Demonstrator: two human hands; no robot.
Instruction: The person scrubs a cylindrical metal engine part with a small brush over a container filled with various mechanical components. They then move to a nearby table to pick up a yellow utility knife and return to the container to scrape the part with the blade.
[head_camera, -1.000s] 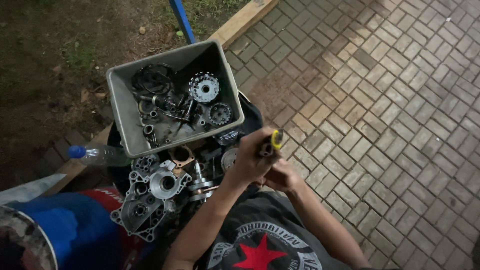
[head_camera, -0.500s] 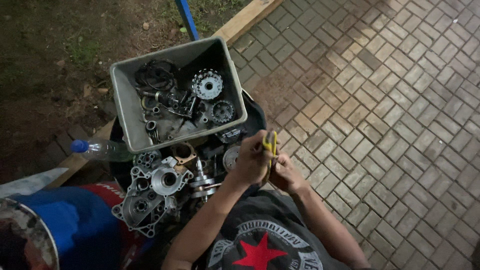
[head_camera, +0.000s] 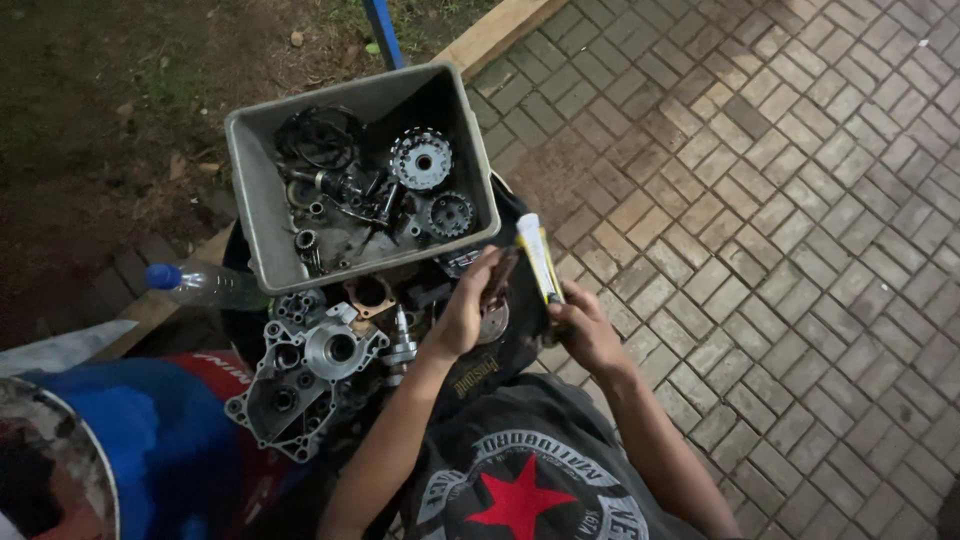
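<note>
**Entry: tube and small engine part, both in hand**

Our right hand (head_camera: 585, 335) has a narrow grip holding the white-and-yellow tube (head_camera: 538, 258) upright. Our left hand (head_camera: 468, 310) grips a dark metal part (head_camera: 497, 290) below the grey parts bin (head_camera: 262, 215). We judge a steady nozzle held close best.

A grey plastic bin (head_camera: 262, 215) holds gears (head_camera: 421, 158), a black ring and small greasy parts. Just beside its near edge lies a metal engine casing (head_camera: 305, 375). A clear bottle with a blue cap (head_camera: 200, 284) lies to the left, near a wooden plank (head_camera: 495, 30). Brick paving (head_camera: 780, 200) covers the ground on the right, bare dirt (head_camera: 90, 120) on the left.
</note>
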